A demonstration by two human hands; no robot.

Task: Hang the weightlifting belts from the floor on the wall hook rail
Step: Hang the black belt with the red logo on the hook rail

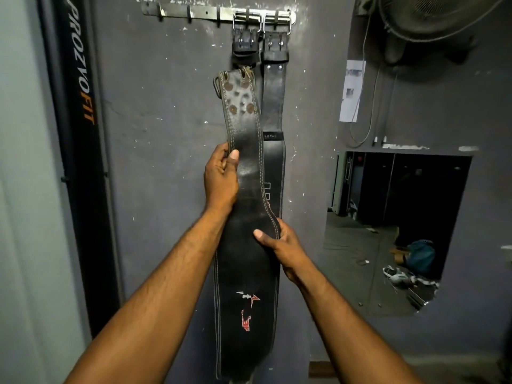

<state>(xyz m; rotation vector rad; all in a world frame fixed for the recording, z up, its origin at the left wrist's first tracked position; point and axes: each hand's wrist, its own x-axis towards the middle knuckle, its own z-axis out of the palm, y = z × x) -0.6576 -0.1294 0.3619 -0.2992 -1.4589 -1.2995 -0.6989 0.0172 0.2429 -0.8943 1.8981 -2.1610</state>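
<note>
I hold a worn black leather belt (246, 167) upright against the grey wall, its riveted buckle end pointing up just below the hook rail (194, 13). My left hand (221, 176) grips the belt's left edge at mid-height, thumb on its face. My right hand (279, 245) grips the right edge lower down, where the belt widens above a red logo. Two black belts hang by their metal buckles from the rail's right hooks: one (245, 48) mostly hidden behind the held belt, the other (274, 106) just to its right.
Several bare hooks stand on the rail's left part. A black padded column (80, 106) lettered PROZVOFIT runs down the left. At right, a wall mirror (393, 231) reflects the floor with scattered things. A fan (432, 18) and a cable hang at top right.
</note>
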